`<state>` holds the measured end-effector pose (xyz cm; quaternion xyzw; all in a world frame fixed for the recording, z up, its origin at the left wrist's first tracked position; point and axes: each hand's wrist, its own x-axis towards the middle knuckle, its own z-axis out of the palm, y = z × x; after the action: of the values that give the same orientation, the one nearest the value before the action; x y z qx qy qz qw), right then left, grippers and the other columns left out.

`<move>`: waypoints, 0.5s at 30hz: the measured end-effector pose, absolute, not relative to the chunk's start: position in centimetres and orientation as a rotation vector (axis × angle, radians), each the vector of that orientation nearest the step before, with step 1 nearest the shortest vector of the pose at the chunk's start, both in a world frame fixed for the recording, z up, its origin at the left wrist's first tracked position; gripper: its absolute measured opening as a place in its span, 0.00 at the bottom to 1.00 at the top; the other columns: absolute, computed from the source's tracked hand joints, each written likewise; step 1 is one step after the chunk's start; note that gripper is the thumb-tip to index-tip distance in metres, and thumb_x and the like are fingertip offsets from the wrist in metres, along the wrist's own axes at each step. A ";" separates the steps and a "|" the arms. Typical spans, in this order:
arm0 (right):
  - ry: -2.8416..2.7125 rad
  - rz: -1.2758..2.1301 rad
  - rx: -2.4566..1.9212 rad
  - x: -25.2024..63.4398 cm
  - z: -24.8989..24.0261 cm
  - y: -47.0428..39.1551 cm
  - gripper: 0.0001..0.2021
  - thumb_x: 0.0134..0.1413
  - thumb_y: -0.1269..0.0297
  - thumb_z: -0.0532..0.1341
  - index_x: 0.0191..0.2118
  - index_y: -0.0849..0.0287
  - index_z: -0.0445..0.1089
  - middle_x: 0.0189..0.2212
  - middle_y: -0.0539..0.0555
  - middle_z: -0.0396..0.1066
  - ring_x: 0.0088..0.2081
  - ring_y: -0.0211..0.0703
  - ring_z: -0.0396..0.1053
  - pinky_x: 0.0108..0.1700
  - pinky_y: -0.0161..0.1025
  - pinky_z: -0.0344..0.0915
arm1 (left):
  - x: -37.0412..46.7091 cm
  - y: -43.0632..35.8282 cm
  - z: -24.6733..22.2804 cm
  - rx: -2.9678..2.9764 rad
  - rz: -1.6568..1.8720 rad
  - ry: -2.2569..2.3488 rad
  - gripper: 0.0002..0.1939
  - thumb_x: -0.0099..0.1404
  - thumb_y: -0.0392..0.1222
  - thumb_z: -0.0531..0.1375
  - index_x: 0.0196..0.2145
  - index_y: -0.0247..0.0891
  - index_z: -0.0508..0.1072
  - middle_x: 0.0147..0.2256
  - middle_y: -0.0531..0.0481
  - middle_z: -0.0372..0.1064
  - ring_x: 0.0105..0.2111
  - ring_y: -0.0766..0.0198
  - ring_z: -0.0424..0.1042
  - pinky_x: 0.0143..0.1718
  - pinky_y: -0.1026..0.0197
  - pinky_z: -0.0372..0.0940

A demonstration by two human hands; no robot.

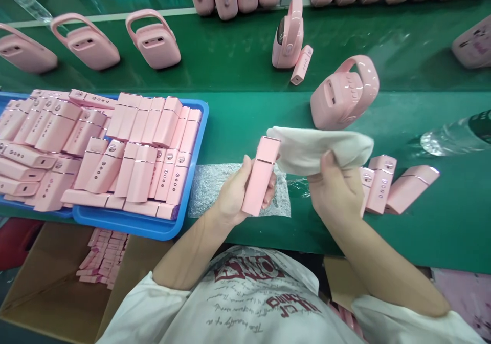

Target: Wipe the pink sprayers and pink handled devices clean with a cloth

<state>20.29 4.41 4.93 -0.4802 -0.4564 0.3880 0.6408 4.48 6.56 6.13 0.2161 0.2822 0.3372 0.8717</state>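
Cloth [324, 150] pinched in the right hand [337, 194], just right of centre, and there's the left hand [233, 194] wrapped round a pink stick [261, 177] mid-frame, its top beside the cloth; blue tray [126, 228] of similar sticks [141, 174] at left.

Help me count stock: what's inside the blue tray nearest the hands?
The blue tray holds piled pink sticks, most with a thin shiny band; its floor and any lower ones are covered.
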 end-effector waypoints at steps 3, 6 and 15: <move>-1.715 0.590 -0.940 20.0 4.6 3.6 0.19 0.67 0.59 0.53 0.59 0.59 0.67 0.60 0.58 0.66 0.68 0.48 0.53 0.68 0.53 0.55 | 4.8 6.6 6.4 0.388 0.707 0.629 0.38 0.66 0.71 0.43 0.48 0.34 0.71 0.24 0.51 0.68 0.17 0.68 0.65 0.16 0.67 0.60; -2.140 0.374 -0.585 19.3 4.3 3.0 0.18 0.67 0.68 0.51 0.56 0.66 0.68 0.55 0.63 0.71 0.67 0.42 0.55 0.70 0.47 0.50 | 4.7 6.7 6.7 0.216 0.754 0.670 0.43 0.65 0.74 0.36 0.41 0.33 0.73 0.22 0.49 0.68 0.21 0.65 0.69 0.20 0.66 0.64; -0.964 0.743 -0.985 21.3 5.7 4.9 0.16 0.70 0.61 0.49 0.54 0.55 0.69 0.46 0.51 0.76 0.53 0.37 0.72 0.64 0.45 0.62 | 4.1 6.8 5.9 0.420 0.729 0.512 0.19 0.59 0.54 0.66 0.31 0.33 0.72 0.26 0.53 0.70 0.18 0.73 0.66 0.14 0.72 0.61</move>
<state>21.30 4.94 5.68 -0.4439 -0.4341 0.3349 0.7088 4.14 6.83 5.87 0.2015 0.2458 0.3501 0.8811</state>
